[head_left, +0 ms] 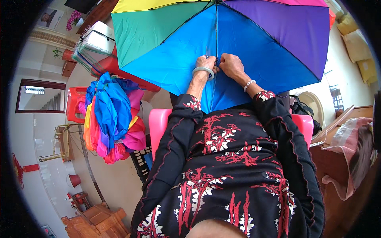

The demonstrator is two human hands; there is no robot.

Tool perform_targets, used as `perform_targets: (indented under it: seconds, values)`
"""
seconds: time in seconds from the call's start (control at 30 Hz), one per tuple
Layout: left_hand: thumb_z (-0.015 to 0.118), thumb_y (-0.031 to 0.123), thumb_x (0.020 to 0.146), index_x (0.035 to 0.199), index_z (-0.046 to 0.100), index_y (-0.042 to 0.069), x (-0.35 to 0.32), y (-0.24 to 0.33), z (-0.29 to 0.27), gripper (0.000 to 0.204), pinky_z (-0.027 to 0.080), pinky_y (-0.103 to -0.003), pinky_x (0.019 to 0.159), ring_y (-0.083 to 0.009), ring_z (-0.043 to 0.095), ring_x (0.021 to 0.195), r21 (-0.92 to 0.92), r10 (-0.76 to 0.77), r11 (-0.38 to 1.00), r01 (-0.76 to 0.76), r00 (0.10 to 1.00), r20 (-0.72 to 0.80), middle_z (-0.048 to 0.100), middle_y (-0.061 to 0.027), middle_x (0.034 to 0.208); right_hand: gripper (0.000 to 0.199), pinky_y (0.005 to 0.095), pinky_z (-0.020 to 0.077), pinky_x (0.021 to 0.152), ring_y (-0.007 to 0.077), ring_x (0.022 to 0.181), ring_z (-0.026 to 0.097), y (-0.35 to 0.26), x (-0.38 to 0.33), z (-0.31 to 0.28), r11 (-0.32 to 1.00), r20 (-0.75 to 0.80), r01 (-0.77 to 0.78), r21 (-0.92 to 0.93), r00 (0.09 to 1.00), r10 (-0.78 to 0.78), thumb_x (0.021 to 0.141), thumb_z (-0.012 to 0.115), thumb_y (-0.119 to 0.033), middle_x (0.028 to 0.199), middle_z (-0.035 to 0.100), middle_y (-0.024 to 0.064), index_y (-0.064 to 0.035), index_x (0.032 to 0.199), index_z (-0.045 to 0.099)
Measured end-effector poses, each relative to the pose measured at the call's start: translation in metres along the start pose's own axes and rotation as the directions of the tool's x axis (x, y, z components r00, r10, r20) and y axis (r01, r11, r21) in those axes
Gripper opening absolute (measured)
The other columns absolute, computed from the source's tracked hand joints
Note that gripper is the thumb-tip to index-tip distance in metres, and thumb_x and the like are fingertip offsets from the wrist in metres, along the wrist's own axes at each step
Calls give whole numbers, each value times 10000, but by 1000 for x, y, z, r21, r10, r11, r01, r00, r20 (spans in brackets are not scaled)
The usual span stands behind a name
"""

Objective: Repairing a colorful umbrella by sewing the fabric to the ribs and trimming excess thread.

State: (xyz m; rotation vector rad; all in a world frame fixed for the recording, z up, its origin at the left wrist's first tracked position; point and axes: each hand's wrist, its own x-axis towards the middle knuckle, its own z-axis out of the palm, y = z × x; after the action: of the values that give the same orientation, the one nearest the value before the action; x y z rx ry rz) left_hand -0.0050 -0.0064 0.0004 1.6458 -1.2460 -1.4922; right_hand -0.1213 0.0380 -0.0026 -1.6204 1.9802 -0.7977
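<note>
Left hand (206, 63) beside right hand (233, 66), as I watch remotely, fingers curled — whether pinching, I can't tell — at a rainbow-panelled umbrella (238, 41)

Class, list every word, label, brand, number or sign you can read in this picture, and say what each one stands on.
Readable text: none.
Open umbrella: no lettering visible on its coloured panels.
Wall poster: any print is too small to read.
Red wall hanging: too small and blurred to tell.
</note>
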Motion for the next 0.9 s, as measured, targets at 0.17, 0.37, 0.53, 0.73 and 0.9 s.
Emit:
perform_targets:
  seconds: [0.17,0.37,0.53,0.73,0.9]
  values:
    - [552,82,730,717,535,-20,-2,0,0,104,416,-271,356,-197,571,455,-131,-19,991,21,1000,20,575,-119,601,118,418,462,652,336,764,594,2,1,1,1000,-5,7,19,1000,-7,685,566,-129,763,615,167,-48,764,599]
    - [531,99,720,688,564,-24,7,-10,-2,131,447,-280,378,-202,596,459,-44,24,999,-23,1000,20,595,-132,589,102,391,495,608,303,703,619,4,8,6,969,16,44,242,999,-49,704,547,-65,766,625,161,-41,793,592]
    - [536,149,731,659,583,-22,8,-10,-2,191,469,-283,417,-183,600,454,188,87,978,-92,996,36,601,-117,562,116,308,502,503,208,586,622,11,10,5,863,48,19,505,998,-50,723,540,-5,675,615,129,3,834,573]
    - [534,175,743,645,600,-13,-10,6,-2,222,465,-284,421,-180,599,448,270,86,959,-89,996,23,606,-109,553,168,284,498,490,175,560,613,7,4,0,838,69,60,543,991,-115,746,515,21,668,614,128,27,909,557]
    - [528,168,743,618,603,-4,6,-10,-5,225,464,-284,422,-177,597,446,226,106,968,-108,994,21,600,-104,536,181,281,495,484,160,553,609,2,1,0,849,50,118,514,985,-167,757,503,32,670,615,130,29,931,553]
